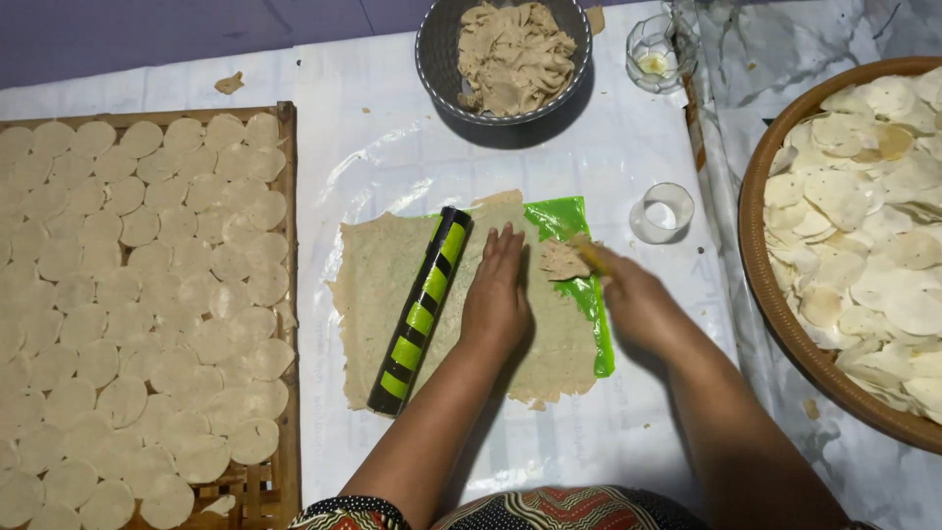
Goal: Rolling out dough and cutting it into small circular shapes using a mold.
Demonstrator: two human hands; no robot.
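White plastic sheeting covers the floor. At frame centre, the left hand (496, 294) lies flat and open on a dough sheet (378, 285); the right hand (628, 294) pinches a dough scrap (563, 260). Patching likely wants even pressure. A striped rolling pin (420, 310) slants from lower left to upper right.

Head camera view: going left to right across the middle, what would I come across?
Bamboo tray of dough rounds → black-and-green rolling pin → left hand flat on the dough sheet → right hand → clear ring cutter → basket of rounds.
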